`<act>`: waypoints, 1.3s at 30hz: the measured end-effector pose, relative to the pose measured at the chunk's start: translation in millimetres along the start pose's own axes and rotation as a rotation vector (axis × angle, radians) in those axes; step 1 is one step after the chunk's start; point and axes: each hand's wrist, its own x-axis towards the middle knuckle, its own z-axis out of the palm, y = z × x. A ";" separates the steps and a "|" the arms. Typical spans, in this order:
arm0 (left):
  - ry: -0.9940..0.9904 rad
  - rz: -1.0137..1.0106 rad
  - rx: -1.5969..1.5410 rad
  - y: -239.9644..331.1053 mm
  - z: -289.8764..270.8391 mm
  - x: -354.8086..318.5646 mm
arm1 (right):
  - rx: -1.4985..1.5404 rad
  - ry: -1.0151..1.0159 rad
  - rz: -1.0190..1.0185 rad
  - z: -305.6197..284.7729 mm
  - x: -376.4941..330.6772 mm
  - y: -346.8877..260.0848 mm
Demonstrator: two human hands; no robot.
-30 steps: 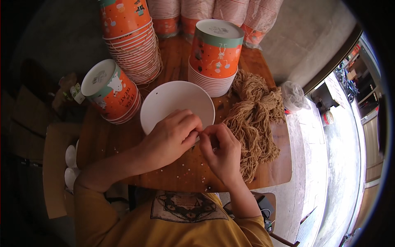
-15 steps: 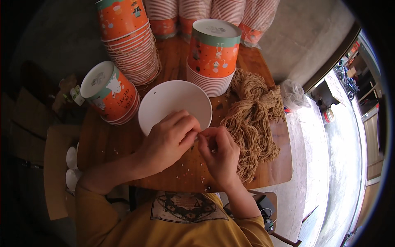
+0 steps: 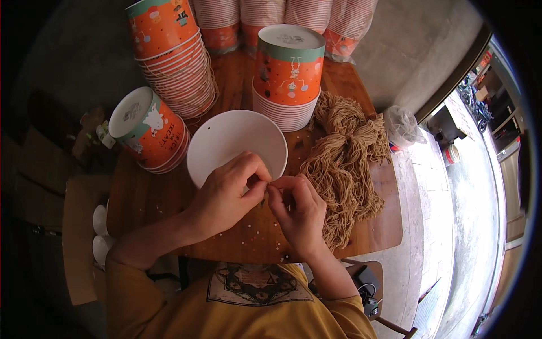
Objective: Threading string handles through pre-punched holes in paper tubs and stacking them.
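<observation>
A paper bucket (image 3: 232, 133) stands mouth up on the wooden table, its white inside showing and a small dark hole near its far left rim. My left hand (image 3: 230, 183) is closed in a pinch over the bucket's near right rim. My right hand (image 3: 299, 209) pinches too, its fingertips meeting those of the left beside that rim. Whatever lies between the fingers is too small and covered to make out. Right of the bucket, close to my right hand, lies a loose bundle of tan twine cords (image 3: 344, 169).
Upside-down stacks of orange paper buckets stand behind (image 3: 289, 73), at left (image 3: 148, 127) and far left, the last draped with cords (image 3: 175, 68). Plastic-wrapped stacks (image 3: 262, 25) line the back. Tiny paper dots litter the table (image 3: 226, 248). A cardboard box (image 3: 79, 243) stands lower left.
The view has shifted slightly. Both hands stay together at the bucket's near right rim, and the gap between my left thumb and forefinger shows a little wider.
</observation>
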 end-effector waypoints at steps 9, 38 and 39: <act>-0.039 -0.126 -0.188 0.4 -0.5 1.4 | 0.141 -0.004 0.175 -1.0 4.1 -1.4; -0.183 -0.387 -0.488 4.9 -9.9 8.7 | 0.052 -0.070 0.046 -11.2 5.6 8.2; -0.183 -0.388 -0.488 4.6 -9.9 8.8 | 0.052 -0.070 0.046 -11.4 6.2 7.3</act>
